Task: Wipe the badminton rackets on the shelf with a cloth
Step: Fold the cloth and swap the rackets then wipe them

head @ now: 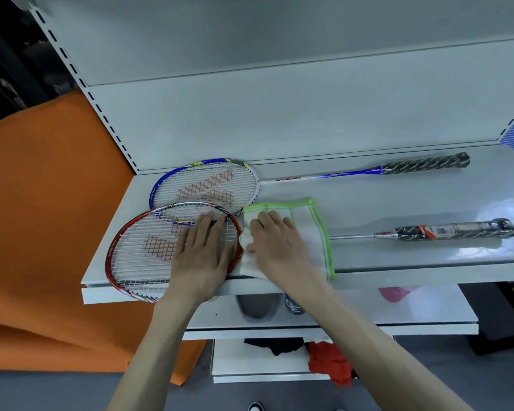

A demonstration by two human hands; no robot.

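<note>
Head view: our left hand (pixel 204 256) presses flat on the red racket (pixel 137 250) strings; right hand (pixel 275 241) bunches the cloth (pixel 315 232) just right of its frame. Racket looks light and springy, so we judge holding by the rim safest; cloth soft.

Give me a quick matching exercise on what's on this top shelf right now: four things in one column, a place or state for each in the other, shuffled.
Things:
1. red-framed badminton racket
2. blue-framed badminton racket
3. white cloth with green border
4. left hand

Places or states:
A. at the back of the white metal shelf, against the rear panel
B. flat, fingers straight, on the strings
C. head sticking out over the front edge
D. lying over a racket shaft, under the right hand

Pairs: 1-C, 2-A, 3-D, 4-B
</note>
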